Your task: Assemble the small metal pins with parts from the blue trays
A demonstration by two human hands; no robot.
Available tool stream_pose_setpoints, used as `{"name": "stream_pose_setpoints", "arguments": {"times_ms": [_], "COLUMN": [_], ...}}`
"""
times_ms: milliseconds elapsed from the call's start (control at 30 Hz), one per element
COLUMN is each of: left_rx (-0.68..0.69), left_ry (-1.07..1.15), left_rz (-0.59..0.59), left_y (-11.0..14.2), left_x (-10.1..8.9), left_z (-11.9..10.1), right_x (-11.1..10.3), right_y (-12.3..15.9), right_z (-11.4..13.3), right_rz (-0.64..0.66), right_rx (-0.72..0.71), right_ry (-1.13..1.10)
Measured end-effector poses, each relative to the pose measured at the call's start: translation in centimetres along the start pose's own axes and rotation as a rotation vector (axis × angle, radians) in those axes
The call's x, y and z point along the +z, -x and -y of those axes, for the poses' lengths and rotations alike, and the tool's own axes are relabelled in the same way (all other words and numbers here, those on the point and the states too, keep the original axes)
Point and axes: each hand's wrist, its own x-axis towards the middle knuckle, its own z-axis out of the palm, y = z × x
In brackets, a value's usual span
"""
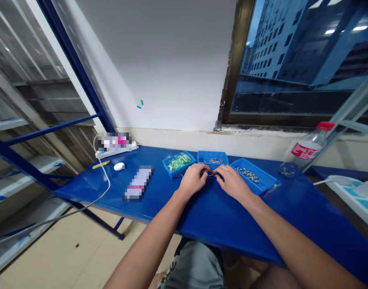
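Note:
My left hand (193,178) and my right hand (233,181) meet over the blue table, fingers bent and pinched towards each other. Small dark and shiny metal pieces (211,174) show between the fingertips, too small to name. Directly behind the hands is a blue tray (212,154) with thin, screw-like metal pins (214,161). To the left sits a blue bin (171,174) of small green plastic packets (179,161). By my right hand lies a larger blue bin (266,182) with short metal fittings (248,175) in it.
On the blue table (184,212) lie a blurred-out flat object (138,184), a white rounded case (119,166) and a yellow cutter (101,164). A power strip (118,150) with a cable stands at the back left. A red-capped plastic bottle (306,150) stands at the right, near a white tray (352,200).

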Motion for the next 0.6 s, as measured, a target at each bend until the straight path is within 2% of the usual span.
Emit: {"name": "stream_pose_setpoints", "arguments": {"times_ms": [333, 600], "left_rx": [-0.001, -0.002], "left_ry": [-0.009, -0.023], "left_rz": [0.007, 0.027], "left_y": [0.0, 0.0], "left_x": [0.0, 0.0], "left_z": [0.0, 0.0], "right_x": [0.2, 0.6], "right_y": [-0.2, -0.4], "right_z": [-0.7, -1.1], "right_rz": [0.012, 0.037], "right_rx": [0.036, 0.032], "right_ry": [-0.056, 0.002]}}
